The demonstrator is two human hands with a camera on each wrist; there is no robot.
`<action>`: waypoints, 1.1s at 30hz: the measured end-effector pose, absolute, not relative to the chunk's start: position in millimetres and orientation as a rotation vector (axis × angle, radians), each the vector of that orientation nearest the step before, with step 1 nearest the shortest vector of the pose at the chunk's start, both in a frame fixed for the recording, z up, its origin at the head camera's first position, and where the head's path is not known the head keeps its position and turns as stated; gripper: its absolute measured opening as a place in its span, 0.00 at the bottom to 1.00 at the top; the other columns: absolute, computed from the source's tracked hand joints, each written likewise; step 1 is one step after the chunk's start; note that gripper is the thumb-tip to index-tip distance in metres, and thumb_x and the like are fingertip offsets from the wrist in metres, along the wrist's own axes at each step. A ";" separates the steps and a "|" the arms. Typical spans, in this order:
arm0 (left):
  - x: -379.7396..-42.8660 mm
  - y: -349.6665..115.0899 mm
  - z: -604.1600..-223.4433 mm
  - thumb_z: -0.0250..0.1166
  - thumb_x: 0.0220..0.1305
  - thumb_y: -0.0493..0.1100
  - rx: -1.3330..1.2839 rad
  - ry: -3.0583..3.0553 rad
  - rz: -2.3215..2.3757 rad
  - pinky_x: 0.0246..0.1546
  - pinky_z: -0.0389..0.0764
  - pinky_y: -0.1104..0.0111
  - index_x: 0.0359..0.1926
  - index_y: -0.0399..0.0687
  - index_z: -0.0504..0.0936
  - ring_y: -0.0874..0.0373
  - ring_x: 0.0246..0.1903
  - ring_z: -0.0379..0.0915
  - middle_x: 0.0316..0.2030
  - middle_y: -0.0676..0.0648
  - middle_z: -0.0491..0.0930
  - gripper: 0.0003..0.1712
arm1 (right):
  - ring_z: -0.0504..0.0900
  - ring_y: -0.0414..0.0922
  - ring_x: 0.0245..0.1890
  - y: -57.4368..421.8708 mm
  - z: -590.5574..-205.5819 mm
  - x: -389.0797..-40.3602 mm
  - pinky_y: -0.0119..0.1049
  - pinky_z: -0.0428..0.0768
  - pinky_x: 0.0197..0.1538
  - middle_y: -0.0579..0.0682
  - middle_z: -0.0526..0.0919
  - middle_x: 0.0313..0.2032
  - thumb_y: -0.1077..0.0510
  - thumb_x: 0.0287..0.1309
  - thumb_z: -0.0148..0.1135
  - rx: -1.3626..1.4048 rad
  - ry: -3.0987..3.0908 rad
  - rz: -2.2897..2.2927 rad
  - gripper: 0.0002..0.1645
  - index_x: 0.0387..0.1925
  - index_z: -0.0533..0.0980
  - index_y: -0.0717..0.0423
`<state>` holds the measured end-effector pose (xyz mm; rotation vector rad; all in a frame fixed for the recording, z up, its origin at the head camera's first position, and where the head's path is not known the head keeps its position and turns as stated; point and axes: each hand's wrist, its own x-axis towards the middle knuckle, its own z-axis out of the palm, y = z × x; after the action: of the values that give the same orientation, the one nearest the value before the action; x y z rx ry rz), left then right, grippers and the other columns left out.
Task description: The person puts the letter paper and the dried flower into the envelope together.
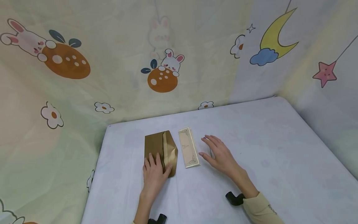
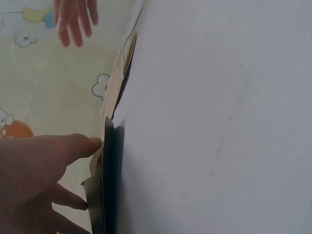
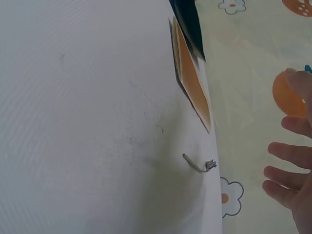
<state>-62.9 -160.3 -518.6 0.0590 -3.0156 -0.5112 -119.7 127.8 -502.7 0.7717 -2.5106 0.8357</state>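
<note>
Gold paper envelope (image 1: 160, 151) lying flat near the middle of the pale table (image 1: 279, 161), flap side up, pressed at its near end by the left hand (image 1: 153, 175) with fingers straight and thumb against the flap's edge. Just right of it, apart, a cream card (image 1: 189, 151) with dark corner ornaments, lengthwise near to far; right hand (image 1: 219, 154) close beside the card's right edge, fingers spread and relaxed, holding nothing. Beyond, cloth backdrop (image 1: 112, 62) printed with rabbits, flowers, moon and star

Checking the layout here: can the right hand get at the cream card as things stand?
Probably yes. The right hand lies open on the table right beside the card, nothing between them; the left hand rests on the gold envelope.
</note>
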 end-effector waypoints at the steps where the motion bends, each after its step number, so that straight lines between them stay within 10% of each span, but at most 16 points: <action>1: -62.9 -159.8 -519.0 0.69 0.67 0.58 0.063 -3.012 -0.516 0.63 0.65 0.31 0.70 0.27 0.67 0.18 0.68 0.56 0.70 0.19 0.60 0.46 | 0.74 0.61 0.67 127.3 -502.7 -119.4 0.59 0.74 0.65 0.61 0.78 0.65 0.49 0.56 0.76 0.771 -2.510 0.830 0.39 0.65 0.74 0.61; 33: -63.2 -158.7 -520.0 0.64 0.69 0.44 0.125 -2.964 -0.623 0.62 0.67 0.31 0.69 0.29 0.70 0.17 0.68 0.56 0.69 0.19 0.61 0.33 | 0.77 0.57 0.64 100.6 -506.0 -114.2 0.55 0.76 0.66 0.60 0.79 0.62 0.52 0.59 0.75 0.905 -2.534 0.905 0.31 0.61 0.78 0.59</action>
<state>-63.2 -158.7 -520.0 0.1246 -2.9643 -0.6226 -114.2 100.6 -506.0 0.9047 -2.5341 0.9049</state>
